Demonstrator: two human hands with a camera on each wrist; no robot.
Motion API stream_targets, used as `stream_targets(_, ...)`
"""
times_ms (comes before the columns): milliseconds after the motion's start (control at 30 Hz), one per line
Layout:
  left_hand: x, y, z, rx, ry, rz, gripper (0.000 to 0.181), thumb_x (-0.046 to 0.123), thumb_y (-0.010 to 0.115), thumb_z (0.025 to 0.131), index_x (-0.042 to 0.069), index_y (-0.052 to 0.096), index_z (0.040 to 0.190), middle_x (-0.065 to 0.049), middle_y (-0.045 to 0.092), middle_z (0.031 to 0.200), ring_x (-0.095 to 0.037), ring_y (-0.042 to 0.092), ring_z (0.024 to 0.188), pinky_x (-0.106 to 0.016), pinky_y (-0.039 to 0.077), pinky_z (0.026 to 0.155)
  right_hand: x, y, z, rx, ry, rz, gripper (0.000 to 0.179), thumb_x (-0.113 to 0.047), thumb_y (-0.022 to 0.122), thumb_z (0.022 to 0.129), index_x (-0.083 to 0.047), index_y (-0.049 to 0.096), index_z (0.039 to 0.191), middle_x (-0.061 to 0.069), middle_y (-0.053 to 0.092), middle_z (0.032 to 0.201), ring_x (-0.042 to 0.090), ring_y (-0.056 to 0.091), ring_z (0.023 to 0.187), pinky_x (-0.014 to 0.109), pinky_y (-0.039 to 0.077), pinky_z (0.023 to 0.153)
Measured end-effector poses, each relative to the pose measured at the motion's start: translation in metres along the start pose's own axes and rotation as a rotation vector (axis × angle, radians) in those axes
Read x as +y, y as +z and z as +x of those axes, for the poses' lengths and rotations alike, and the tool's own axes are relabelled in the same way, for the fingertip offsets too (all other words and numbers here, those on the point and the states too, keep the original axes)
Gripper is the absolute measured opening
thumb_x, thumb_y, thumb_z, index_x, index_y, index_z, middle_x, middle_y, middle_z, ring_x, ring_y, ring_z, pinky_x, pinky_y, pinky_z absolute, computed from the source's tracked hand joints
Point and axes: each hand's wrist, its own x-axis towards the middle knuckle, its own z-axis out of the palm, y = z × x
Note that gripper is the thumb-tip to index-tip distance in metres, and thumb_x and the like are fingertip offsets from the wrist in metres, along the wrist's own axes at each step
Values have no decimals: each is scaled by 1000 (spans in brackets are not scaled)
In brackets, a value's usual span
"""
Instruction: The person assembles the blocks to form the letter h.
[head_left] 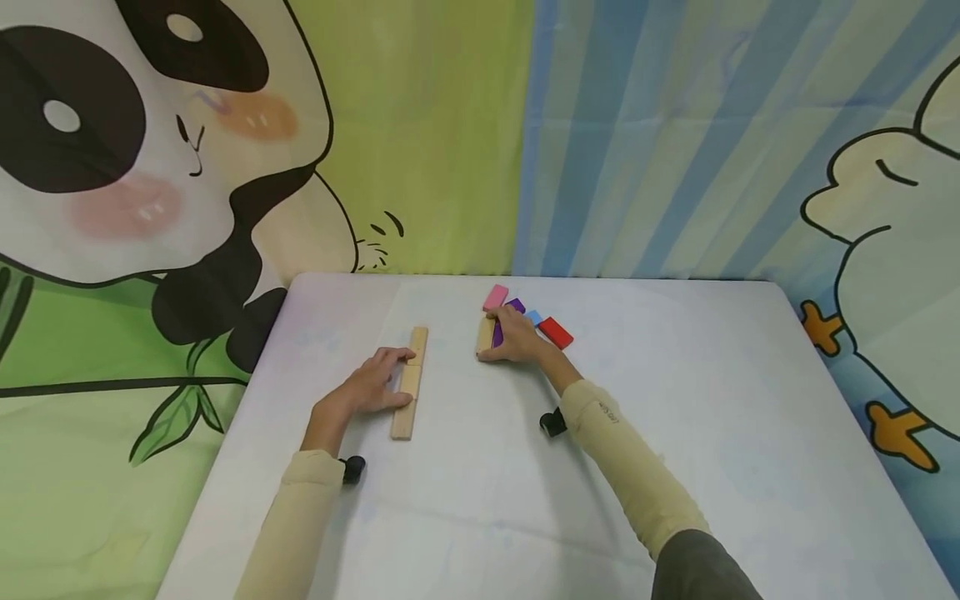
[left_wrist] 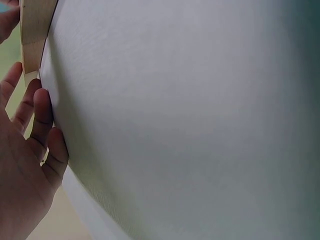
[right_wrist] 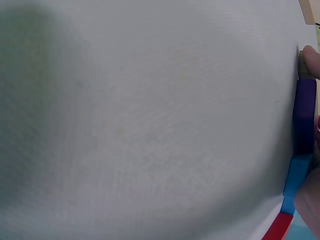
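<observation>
Plain wooden blocks (head_left: 402,425) lie end to end in a straight row left of the table's middle. My left hand (head_left: 367,383) rests at the left side of this row, thumb and fingertips touching it, the fingers loosely extended. Farther back and to the right, my right hand (head_left: 519,337) pinches a single plain wooden block (head_left: 484,333) lengthwise, thumb at its near end and fingers at its far end. Close beside that block lies a purple block (head_left: 497,335), partly hidden by the hand. The right wrist view shows the purple block (right_wrist: 304,115) with a blue block (right_wrist: 297,175) beyond it.
Around the right hand lie a pink block (head_left: 496,297), another purple block (head_left: 515,305), a light blue block (head_left: 533,317) and a red block (head_left: 557,332). The white table (head_left: 720,400) ends at a cartoon-printed curtain (head_left: 435,133) behind.
</observation>
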Motion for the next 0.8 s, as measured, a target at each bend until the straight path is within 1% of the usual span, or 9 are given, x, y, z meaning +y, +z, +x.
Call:
stream_targets(133, -3, 4, -2, -1, 7, 17, 74, 31, 74, 84, 20, 35, 145, -13, 38, 143, -31, 53, 111, -51, 44, 93, -2, 4, -3, -15, 23, -2, 87, -46, 76, 78, -11, 34, 145, 15, 41, 142, 31, 41, 127, 53, 34, 108)
stream_targets(267, -5, 4, -1, 16, 25, 29, 73, 31, 74, 84, 21, 35, 145, -14, 38, 144, -32, 52, 112, -53, 43, 95, -2, 4, -3, -12, 46, -14, 90, -49, 75, 78, -15, 31, 150, 14, 35, 148, 31, 38, 131, 53, 34, 109)
stream_targets(433, -6, 6, -4, 25, 22, 20, 73, 31, 74, 85, 20, 35, 145, -14, 38, 143, -31, 53, 110, -53, 43, 95, -2, 7, -4, -9, 19, -26, 90, -47, 74, 79, -17, 29, 151, 13, 33, 148, 31, 37, 132, 53, 34, 109)
stream_targets(533, -6, 8, -5, 10, 33, 13, 73, 32, 73, 85, 19, 34, 145, -14, 37, 144, -34, 50, 117, -54, 41, 97, 0, 9, -8, -7, 7, -23, 88, -46, 74, 79, -16, 32, 150, 15, 35, 147, 32, 37, 131, 55, 33, 109)
stream_targets(600, -5, 8, -4, 4, 41, 18, 73, 33, 72, 86, 20, 33, 146, -14, 37, 145, -35, 47, 121, -55, 40, 99, 1, 9, -10, 11, 2, -18, 87, -47, 74, 79, -14, 34, 148, 16, 37, 144, 33, 39, 128, 55, 34, 107)
stream_targets(700, -3, 6, -2, 8, 44, 28, 73, 33, 72, 86, 20, 33, 146, -14, 36, 145, -37, 44, 125, -56, 39, 101, 3, 9, -11, 63, -4, 42, 87, -47, 75, 78, -14, 35, 147, 16, 38, 141, 34, 41, 125, 54, 38, 105)
stream_targets(767, -2, 4, -1, 12, 37, 31, 73, 32, 73, 86, 20, 33, 146, -14, 37, 145, -36, 47, 122, -56, 40, 100, 4, 9, -9, 118, -13, 129, 87, -44, 77, 78, -11, 35, 146, 16, 41, 137, 32, 44, 122, 51, 40, 103)
stream_targets(800, -5, 4, 1, 18, 41, 34, 73, 32, 73, 85, 21, 33, 146, -14, 37, 144, -35, 49, 119, -54, 41, 99, 5, 10, -8, 144, -13, 186, 87, -42, 77, 78, -11, 33, 147, 15, 42, 136, 30, 45, 122, 49, 41, 104)
